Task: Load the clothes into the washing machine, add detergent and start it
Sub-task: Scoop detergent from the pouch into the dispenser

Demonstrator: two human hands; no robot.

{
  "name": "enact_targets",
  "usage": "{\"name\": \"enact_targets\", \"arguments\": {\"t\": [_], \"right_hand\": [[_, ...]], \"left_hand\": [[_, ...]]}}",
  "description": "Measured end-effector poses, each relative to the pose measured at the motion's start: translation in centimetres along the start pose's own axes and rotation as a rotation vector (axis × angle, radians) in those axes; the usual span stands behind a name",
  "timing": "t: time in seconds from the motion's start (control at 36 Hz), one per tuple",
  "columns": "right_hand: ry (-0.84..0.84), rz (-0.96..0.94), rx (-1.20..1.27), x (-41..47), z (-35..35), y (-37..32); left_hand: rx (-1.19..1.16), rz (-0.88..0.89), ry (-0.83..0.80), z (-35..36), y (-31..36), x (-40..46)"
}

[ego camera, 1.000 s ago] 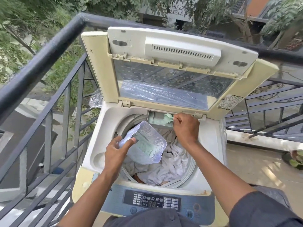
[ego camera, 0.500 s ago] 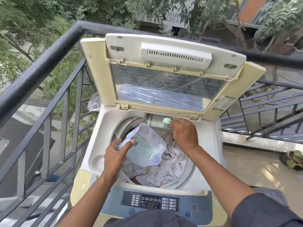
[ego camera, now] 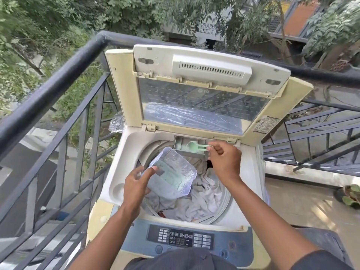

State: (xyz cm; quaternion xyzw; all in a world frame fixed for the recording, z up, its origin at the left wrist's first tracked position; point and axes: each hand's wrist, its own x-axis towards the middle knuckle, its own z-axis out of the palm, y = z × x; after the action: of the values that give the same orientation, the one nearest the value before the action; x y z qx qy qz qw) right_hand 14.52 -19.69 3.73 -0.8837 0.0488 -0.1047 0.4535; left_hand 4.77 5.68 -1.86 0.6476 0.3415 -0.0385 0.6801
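From the head view, the left hand [ego camera: 136,184] grips a clear tub [ego camera: 171,174] of green detergent, tilted over the washer's [ego camera: 251,191] open drum, where pale clothes [ego camera: 202,203] lie heaped. The right hand [ego camera: 224,160] pinches a green scoop [ego camera: 196,147] by its handle, its bowl over the drawer [ego camera: 185,146] at the drum's back edge, under the raised lid [ego camera: 204,94].

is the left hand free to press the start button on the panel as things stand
Probably not yet: the left hand grips the detergent tub over the drum. The control panel lies bare and close below it, so only that grip stands in the way.
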Motion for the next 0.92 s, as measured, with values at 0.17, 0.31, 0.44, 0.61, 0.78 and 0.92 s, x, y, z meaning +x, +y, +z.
{"name": "enact_targets", "arguments": {"t": [0.17, 0.31, 0.44, 0.61, 0.78, 0.92], "right_hand": [[-0.240, 0.143, 0.153, -1.8, -0.2, -1.2], [-0.351, 0.137, -0.013, -4.5, 1.7, -1.3], [-0.443, 0.195, 0.057, -6.5, 2.8, -2.4], [-0.438, 0.094, -0.056, -6.7, 1.9, -2.6], [-0.171, -0.084, -0.163, -6.8, 0.1, -2.8], [-0.028, 0.021, -0.125, -7.8, -1.1, -2.4]], "left_hand": [[0.000, -0.001, -0.093, 0.4, 0.8, -0.8], [-0.010, 0.017, -0.165, 1.3, 1.2, -2.2], [-0.059, 0.009, -0.196, 1.6, 1.4, -2.9], [-0.030, 0.029, -0.226, 1.0, 1.7, -2.6], [-0.028, 0.016, -0.250, 0.5, 1.8, -2.3], [-0.106, -0.012, -0.267, 0.4, 2.0, -2.7]]}}
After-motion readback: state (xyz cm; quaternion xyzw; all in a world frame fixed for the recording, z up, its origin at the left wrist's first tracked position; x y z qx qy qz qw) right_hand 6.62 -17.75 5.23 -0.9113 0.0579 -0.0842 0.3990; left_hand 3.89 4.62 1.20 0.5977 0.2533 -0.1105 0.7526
